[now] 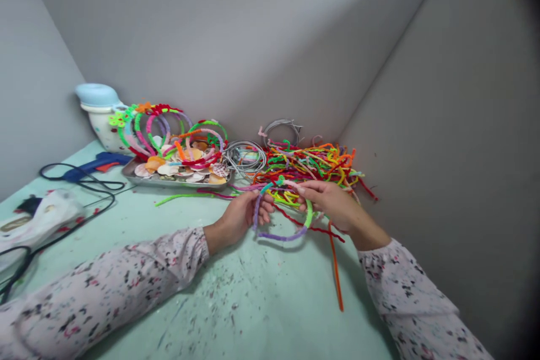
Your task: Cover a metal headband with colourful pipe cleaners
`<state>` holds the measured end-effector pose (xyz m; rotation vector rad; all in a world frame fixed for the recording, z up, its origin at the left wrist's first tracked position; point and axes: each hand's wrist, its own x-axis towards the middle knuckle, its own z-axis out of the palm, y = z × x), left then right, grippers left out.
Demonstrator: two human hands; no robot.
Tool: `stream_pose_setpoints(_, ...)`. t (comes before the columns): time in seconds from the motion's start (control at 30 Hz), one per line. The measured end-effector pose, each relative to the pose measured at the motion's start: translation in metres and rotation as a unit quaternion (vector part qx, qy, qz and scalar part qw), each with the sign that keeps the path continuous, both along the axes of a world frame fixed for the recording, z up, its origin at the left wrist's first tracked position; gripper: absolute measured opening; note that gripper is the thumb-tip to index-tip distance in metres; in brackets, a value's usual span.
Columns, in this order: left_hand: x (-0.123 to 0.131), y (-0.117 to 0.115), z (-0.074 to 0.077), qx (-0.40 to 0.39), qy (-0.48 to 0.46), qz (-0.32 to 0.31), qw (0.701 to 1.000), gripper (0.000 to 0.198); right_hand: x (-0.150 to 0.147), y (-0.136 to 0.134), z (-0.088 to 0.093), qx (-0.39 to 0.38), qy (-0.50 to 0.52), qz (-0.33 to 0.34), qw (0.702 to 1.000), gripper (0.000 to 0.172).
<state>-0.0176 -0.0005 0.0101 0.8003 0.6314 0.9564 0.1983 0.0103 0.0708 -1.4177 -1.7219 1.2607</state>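
Observation:
Between my hands is a ring wrapped in pipe cleaners [282, 237], with purple, teal, pale pink and lime green stretches and a small green knot at its top. My left hand [247, 215] pinches its left side, where purple meets teal. On the upper right side, my right hand [327, 202] grips the pale pink and green part between thumb and fingers. Just behind the hands spreads a heap of loose pipe cleaners [312, 163] in many colours. An orange pipe cleaner [336, 270] lies on the table below my right hand.
A metal tray [177, 181] of seashells stands at the back left, with several finished rings [156, 129] on it. Coiled wire [247, 156] lies beside it. Left of the tray are a blue glue gun [95, 166], its black cord [84, 225] and a bottle [101, 118]. Grey walls close in behind.

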Motion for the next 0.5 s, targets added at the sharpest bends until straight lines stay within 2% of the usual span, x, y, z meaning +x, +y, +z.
stream_pose_setpoints(0.07, 0.000, -0.002, -0.001, 0.030, 0.003, -0.011, 0.999, 0.031, 0.002, 0.001, 0.001, 0.003, 0.007, -0.016, 1.000, 0.034)
stream_pose_setpoints(0.17, 0.001, -0.004, -0.001, 0.052, 0.032, 0.014, 0.998, 0.028, 0.007, 0.000, 0.000, 0.010, 0.024, -0.036, 0.999, 0.033)
stream_pose_setpoints(0.27, 0.000, -0.003, 0.000, 0.037, 0.029, 0.026, 0.999, 0.025, 0.012, -0.003, -0.007, -0.012, 0.030, -0.044, 0.999, 0.035)
stream_pose_setpoints(0.4, -0.001, -0.003, 0.000, 0.019, 0.012, 0.031, 0.999, 0.023, 0.015, -0.012, -0.014, -0.054, 0.014, -0.010, 0.998, 0.032)
stream_pose_setpoints(0.5, -0.001, -0.004, 0.000, 0.013, 0.013, 0.029, 0.999, 0.022, 0.015, -0.018, -0.015, -0.080, -0.019, -0.025, 0.996, 0.031)
